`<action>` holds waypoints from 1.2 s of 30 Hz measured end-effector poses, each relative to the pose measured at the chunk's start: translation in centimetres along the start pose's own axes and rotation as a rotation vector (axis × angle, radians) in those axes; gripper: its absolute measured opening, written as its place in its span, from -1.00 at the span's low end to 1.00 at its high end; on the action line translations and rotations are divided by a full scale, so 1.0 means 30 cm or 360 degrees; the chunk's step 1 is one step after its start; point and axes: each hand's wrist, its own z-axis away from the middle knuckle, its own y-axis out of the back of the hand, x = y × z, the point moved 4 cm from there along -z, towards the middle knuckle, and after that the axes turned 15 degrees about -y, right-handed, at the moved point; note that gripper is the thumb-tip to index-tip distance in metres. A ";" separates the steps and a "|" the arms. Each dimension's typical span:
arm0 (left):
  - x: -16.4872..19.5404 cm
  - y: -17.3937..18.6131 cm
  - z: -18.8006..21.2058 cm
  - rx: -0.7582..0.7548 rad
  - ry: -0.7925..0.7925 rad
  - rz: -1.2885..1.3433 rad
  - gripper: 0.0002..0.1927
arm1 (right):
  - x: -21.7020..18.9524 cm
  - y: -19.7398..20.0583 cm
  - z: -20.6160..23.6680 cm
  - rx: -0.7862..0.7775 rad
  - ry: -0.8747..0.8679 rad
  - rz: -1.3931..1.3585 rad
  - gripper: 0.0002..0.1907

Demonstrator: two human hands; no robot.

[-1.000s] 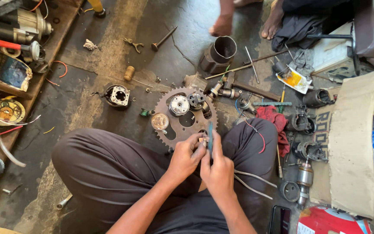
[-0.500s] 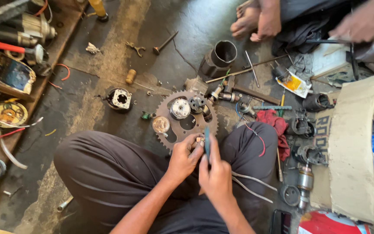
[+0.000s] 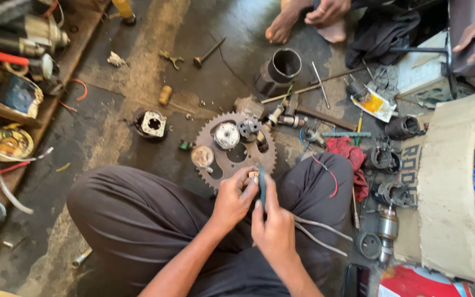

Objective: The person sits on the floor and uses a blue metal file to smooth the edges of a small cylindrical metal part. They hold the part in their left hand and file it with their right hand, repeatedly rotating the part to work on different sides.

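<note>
I sit cross-legged in dark trousers on a grimy floor. My left hand (image 3: 233, 199) pinches a small pale part (image 3: 253, 176) between thumb and fingers above my lap. My right hand (image 3: 273, 226) grips a thin dark blue tool (image 3: 261, 186) upright, its tip against that part. Just beyond my hands a large toothed sprocket (image 3: 236, 147) lies flat, with small round metal parts resting on it.
A dark metal cylinder (image 3: 279, 70), rods, a hammer, a red rag (image 3: 347, 153) and motor parts lie around. Cardboard (image 3: 446, 192) is at right. Old parts and wires crowd a wooden ledge at left. Another person's feet and hands (image 3: 325, 16) show at the top.
The view has shifted down, so the other person's feet and hands now show more. My hands stay together over my lap, working the tool on the small part.
</note>
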 end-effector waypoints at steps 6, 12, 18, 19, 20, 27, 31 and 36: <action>0.005 -0.007 -0.004 0.0005 0.0013 0.0115 -0.74 | 0.018 -0.005 -0.005 0.0050 -0.0098 -0.0078 -0.39; 0.029 -0.003 -0.006 -0.0022 -0.0097 0.0164 -0.73 | 0.019 0.014 -0.004 0.0035 -0.0051 0.0056 -0.38; 0.014 -0.008 -0.005 0.0045 0.0038 0.0250 -0.77 | 0.006 0.018 -0.016 0.0050 0.0017 0.0026 -0.37; 0.010 -0.007 -0.005 0.0030 0.0053 0.0200 -0.77 | 0.002 0.017 -0.010 0.0055 0.0040 0.0044 -0.37; 0.008 -0.007 -0.002 0.0012 0.0073 0.0155 -0.76 | 0.000 0.015 -0.007 0.0060 0.0057 0.0068 -0.37; 0.008 -0.007 0.009 -0.0055 0.0047 0.0239 -0.76 | 0.012 0.010 -0.020 0.0047 -0.0149 0.0074 -0.39; 0.004 -0.007 0.008 -0.0025 0.0022 0.0195 -0.75 | -0.014 0.031 -0.006 0.0070 0.0085 0.0048 -0.37; -0.014 -0.015 0.028 -0.0136 0.0066 0.0208 -0.71 | 0.013 0.034 -0.035 0.0000 -0.0252 0.0098 -0.40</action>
